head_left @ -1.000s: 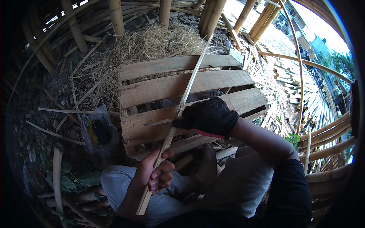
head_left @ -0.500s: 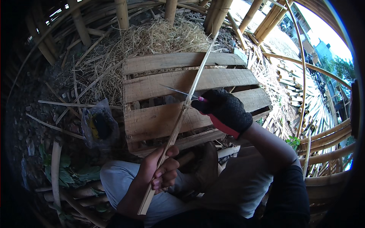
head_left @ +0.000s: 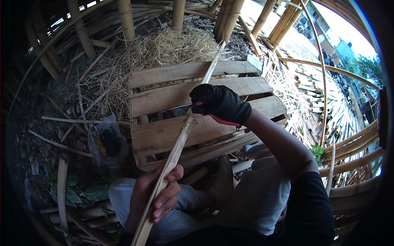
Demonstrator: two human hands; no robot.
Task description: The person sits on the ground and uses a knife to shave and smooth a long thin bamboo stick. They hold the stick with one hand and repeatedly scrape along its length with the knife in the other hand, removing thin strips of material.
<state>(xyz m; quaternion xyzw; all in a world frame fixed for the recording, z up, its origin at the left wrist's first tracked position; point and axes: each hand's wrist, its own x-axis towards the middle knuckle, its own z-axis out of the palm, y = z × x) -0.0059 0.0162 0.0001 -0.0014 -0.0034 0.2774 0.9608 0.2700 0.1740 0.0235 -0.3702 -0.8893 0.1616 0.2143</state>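
A long split bamboo strip (head_left: 174, 155) slants from my lap up across a slatted wooden pallet (head_left: 164, 133). My bare left hand (head_left: 162, 194) wraps round its lower part, above my knee. In a black and red glove, my right hand (head_left: 219, 102) is closed on a knife (head_left: 177, 108) with a pink handle. The thin blade points left and meets the strip just above a rough node. Fingers of the glove lie against the strip there, and part of the handle is hidden inside them.
Dry shavings (head_left: 172, 47) are heaped behind the pallet. A clear plastic bag (head_left: 107, 141) with dark and yellow contents lies at the left. Bamboo posts (head_left: 126, 20) stand at the back, and many cut poles (head_left: 328, 115) lie on the right.
The strip has slid down toward me through my left hand, its lower end dropping. My right hand with the knife has moved a little left, and the blade now lies flatter.
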